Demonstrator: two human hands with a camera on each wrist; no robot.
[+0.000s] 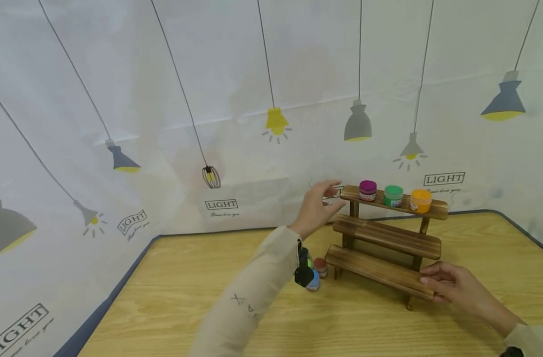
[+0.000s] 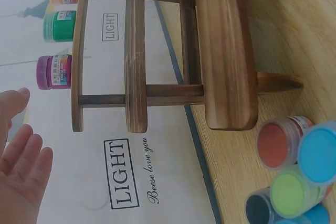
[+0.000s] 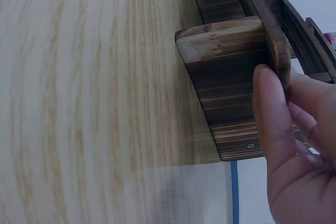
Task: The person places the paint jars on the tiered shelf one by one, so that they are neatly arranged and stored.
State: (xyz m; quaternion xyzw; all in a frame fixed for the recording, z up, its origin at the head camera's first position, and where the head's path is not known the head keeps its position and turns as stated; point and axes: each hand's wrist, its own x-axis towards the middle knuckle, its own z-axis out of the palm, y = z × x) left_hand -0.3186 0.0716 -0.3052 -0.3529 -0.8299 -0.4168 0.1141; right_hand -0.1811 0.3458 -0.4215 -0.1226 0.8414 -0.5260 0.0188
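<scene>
A three-tier wooden display stand [image 1: 387, 236] stands on the table. Its top tier carries a purple paint jar [image 1: 367, 191], a green paint jar [image 1: 393, 196] and an orange paint jar [image 1: 420, 201] in a row. Beside the left end of that tier, my left hand [image 1: 318, 206] is raised with fingers spread and holds nothing; the left wrist view shows a gap between it and the purple jar [image 2: 54, 72]. My right hand [image 1: 459, 287] pinches the right end of the bottom tier, thumb on one face and fingers on the other, as the right wrist view shows.
Left of the stand, several more jars cluster on the table, among them a red-brown jar [image 2: 275, 142], a light blue jar [image 2: 319, 153], a light green jar [image 2: 291, 192] and a dark jar [image 2: 260, 205]. A lamp-printed backdrop [image 1: 276, 163] rises behind the table.
</scene>
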